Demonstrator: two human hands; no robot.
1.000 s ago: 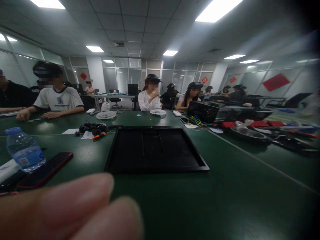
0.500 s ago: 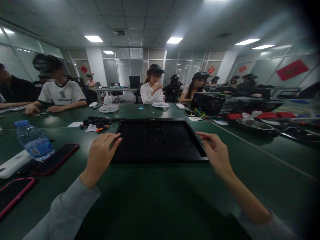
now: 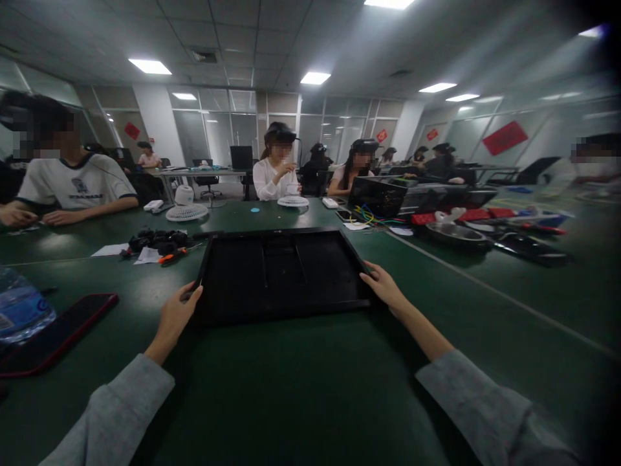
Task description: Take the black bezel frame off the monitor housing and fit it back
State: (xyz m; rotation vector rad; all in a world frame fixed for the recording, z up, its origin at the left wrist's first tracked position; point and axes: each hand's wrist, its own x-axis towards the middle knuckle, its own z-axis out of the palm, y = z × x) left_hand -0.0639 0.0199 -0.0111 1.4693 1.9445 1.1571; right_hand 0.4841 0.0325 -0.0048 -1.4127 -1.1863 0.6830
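Observation:
A wide black rectangular panel (image 3: pixel 233 275) with raised edges lies in front of me, looking like a shallow tray or shell. Two narrow ridges and a recessed patch show in its middle. My left hand (image 3: pixel 177 314) is closed on its left edge, thumb over the rim and the other fingers partly hidden outside. On the opposite side my right hand (image 3: pixel 383 285) grips the right edge, its thumb resting on the inner face of the rim. Whether the panel is lifted off the green table (image 3: pixel 301 395) I cannot tell.
Left of me are a water bottle (image 3: pixel 24 307) and a red-edged phone (image 3: pixel 68 330). Black parts (image 3: pixel 155 243) and paper lie beyond my left hand. White fans (image 3: pixel 187 213) and co-workers (image 3: pixel 276 168) are across the table. A metal pan (image 3: pixel 458 236) and cables (image 3: pixel 366 217) sit at right.
Both hands have come from hovering beside the panel to gripping its left and right edges. The view has turned right, so the surroundings appear further left.

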